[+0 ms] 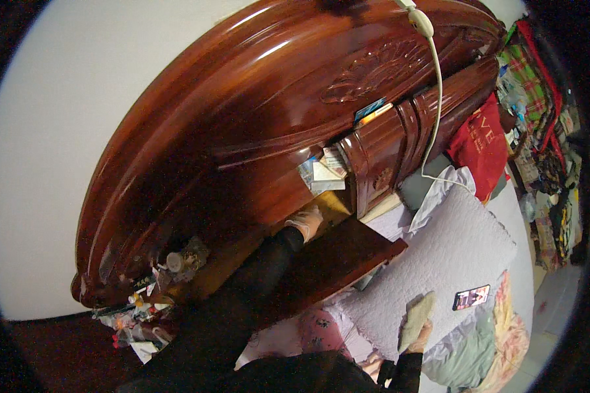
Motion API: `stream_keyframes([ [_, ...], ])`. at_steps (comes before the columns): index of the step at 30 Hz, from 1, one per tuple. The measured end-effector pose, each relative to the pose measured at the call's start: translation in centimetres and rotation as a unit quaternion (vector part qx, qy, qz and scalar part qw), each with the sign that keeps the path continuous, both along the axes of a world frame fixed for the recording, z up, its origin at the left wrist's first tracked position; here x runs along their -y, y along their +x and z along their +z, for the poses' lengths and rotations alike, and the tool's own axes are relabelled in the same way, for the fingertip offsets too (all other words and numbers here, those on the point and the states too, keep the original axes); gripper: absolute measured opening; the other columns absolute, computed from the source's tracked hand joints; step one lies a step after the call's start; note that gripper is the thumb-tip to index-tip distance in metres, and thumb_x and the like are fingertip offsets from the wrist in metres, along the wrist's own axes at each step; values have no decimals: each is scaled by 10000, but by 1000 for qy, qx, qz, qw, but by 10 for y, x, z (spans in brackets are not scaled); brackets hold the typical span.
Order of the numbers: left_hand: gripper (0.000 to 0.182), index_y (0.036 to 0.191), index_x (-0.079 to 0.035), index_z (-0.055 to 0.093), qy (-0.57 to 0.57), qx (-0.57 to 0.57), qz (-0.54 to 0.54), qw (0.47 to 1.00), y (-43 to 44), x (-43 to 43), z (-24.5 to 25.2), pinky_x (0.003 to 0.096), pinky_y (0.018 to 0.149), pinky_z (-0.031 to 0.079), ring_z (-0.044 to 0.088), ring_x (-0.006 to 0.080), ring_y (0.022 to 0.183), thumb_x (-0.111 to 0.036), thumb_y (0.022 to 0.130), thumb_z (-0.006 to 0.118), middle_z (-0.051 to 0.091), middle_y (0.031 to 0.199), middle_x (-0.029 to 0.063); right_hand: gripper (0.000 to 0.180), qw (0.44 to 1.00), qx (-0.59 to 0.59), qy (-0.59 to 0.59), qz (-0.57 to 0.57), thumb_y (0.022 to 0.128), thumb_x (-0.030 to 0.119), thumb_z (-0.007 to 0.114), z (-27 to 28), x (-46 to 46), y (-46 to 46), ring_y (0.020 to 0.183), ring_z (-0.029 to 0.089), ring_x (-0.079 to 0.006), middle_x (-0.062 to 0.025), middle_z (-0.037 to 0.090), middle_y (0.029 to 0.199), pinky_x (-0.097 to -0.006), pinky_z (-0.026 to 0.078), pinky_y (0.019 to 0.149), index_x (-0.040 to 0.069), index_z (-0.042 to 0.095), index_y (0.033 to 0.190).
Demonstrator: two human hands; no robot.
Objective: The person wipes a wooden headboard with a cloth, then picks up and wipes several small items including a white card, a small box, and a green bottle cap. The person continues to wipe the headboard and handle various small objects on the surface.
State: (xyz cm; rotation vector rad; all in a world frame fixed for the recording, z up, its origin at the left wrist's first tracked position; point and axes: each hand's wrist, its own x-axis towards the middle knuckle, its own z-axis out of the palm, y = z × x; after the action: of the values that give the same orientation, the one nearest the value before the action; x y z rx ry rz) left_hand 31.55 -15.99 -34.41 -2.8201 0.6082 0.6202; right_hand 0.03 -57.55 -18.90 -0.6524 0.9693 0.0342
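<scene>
My left hand (309, 222) reaches into the lit compartment of a glossy reddish-brown wooden headboard (255, 83). Its fingers are blurred, so I cannot tell whether they hold anything. Just beyond it, papers and cards (328, 172) lie in a pile beside a carved wooden section (376, 167) of the headboard. A dark wooden panel (346, 255) lies beside that forearm, toward the bed. My right hand (423, 336) grips a folded greenish-beige cloth (417, 317) above a pale quilted pillow (437, 245).
A phone (471, 297) with a lit screen lies at the pillow's edge, near rumpled bedding (464, 353). A white cable with an inline switch (422, 23) hangs across the headboard. Beyond the pillow is a red bag (482, 145). Small clutter (140, 314) crowds the headboard's left end.
</scene>
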Motion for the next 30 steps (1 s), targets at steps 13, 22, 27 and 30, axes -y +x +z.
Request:
stream_keyframes([
  [13, 443, 1272, -64, 574, -349, -45, 226, 908, 21, 21, -123, 554, 769, 501, 641, 365, 919, -357, 1018, 360, 657, 1098, 189, 447, 994, -22, -105, 8, 832, 408, 545, -30, 38, -44, 697, 669, -252, -117, 702, 906, -358, 560, 572, 53, 653, 1081],
  [22, 407, 1237, -78, 600, -312, -82, 260, 910, 27, 36, -121, 447, 952, 473, 605, 369, 1048, -351, 977, 448, 650, 1180, 131, 447, 997, -22, -70, -1, 838, 408, 541, -1, 26, 3, 703, 670, -250, -109, 704, 927, -359, 564, 578, 68, 650, 1107],
  [27, 367, 1202, -58, 617, -312, -117, 265, 905, 22, 34, -122, 421, 933, 475, 596, 328, 1041, -304, 970, 474, 654, 1150, 120, 448, 998, -27, -60, 3, 841, 408, 539, 5, 25, 17, 707, 670, -248, -104, 705, 939, -359, 567, 582, 77, 647, 1122],
  [30, 344, 1182, -46, 628, -306, -141, 262, 904, 20, 30, -118, 405, 922, 477, 591, 303, 1037, -276, 966, 490, 657, 1132, 114, 448, 998, -32, -51, -5, 843, 408, 538, 1, 25, 19, 709, 671, -247, -102, 705, 947, -359, 569, 584, 82, 646, 1131],
])
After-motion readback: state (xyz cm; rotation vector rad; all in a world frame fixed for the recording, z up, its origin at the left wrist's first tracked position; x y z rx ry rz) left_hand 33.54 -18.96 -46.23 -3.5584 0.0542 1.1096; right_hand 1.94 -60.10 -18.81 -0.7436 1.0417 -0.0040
